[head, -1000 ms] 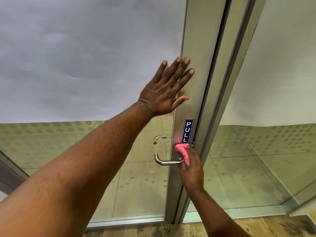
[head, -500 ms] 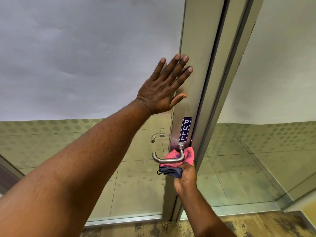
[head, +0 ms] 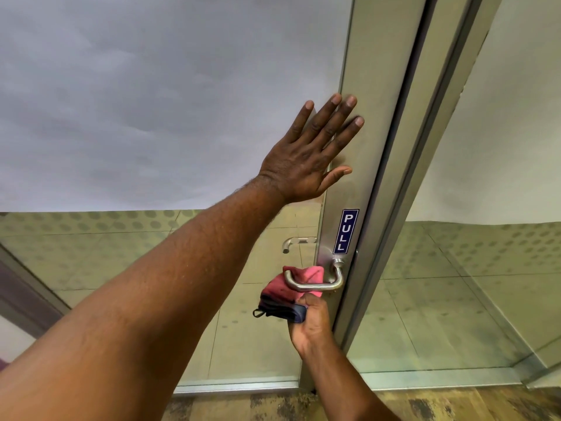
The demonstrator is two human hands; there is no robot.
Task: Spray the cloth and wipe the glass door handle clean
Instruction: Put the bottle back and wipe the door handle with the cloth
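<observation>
Cloth, a folded pink-and-navy rag (head: 287, 294), sits bunched in the right hand (head: 309, 326), fingers closed round it, tucked behind the brushed-steel lever handle (head: 315, 284). Its loose hanging edge could snag or slip free. Further up, the left hand (head: 306, 165) lies flat and open, holding nothing, on the grey metal door frame (head: 373, 101); pushing harder might swing the door away.

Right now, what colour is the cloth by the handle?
Pink, with a dark blue part underneath. The cloth shows in the head view, behind the handle.
</observation>
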